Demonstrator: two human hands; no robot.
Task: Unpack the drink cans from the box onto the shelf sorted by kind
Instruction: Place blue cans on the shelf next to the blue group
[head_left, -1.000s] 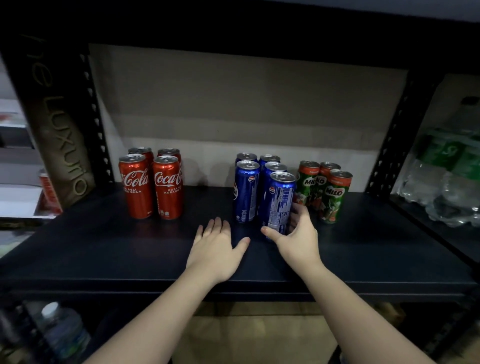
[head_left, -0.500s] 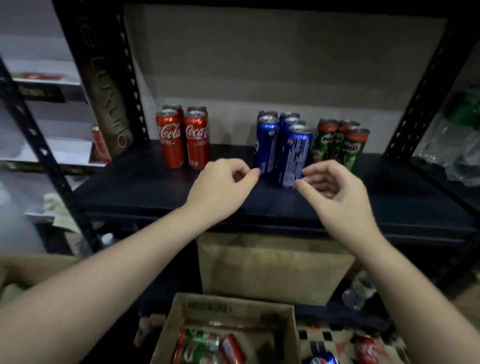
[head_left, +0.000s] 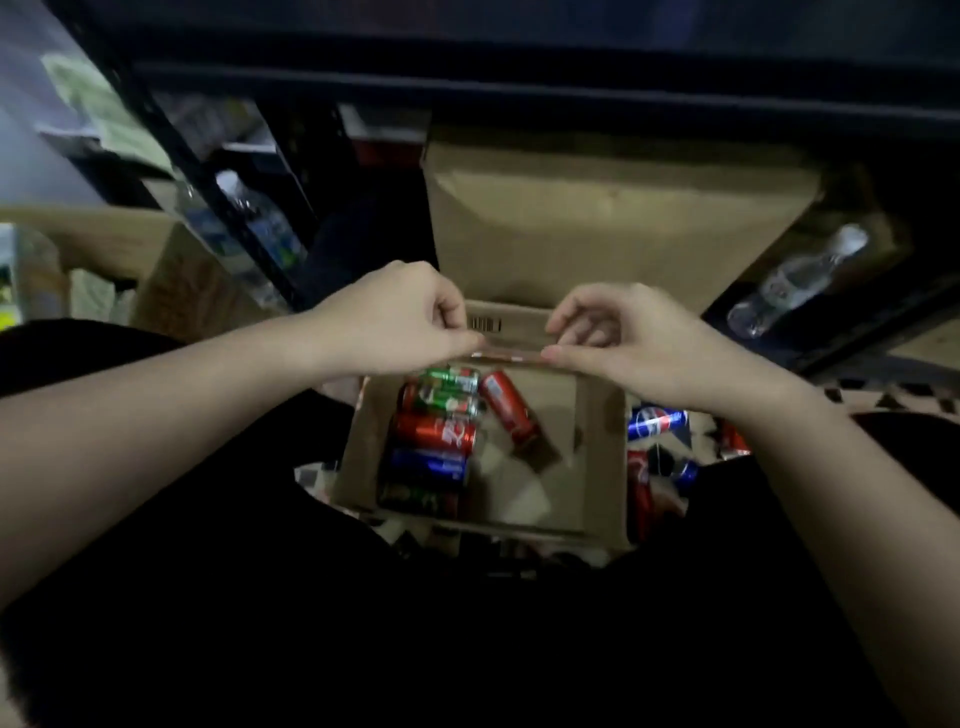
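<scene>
Both hands hover empty over open box (head_left: 597, 457) on floor: left hand (head_left: 400, 322), right hand (head_left: 634, 338), fingers loosely curled. Cans (head_left: 441, 431) lie jumbled inside. Risk: dim light, mixed kinds, wrong can picked.

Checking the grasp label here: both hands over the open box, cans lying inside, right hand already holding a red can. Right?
Not quite. The head view shows the right hand holding no can; its fingers are loosely curled above the box. The left hand is over it too, and the red can lies inside with the other cans.
</scene>
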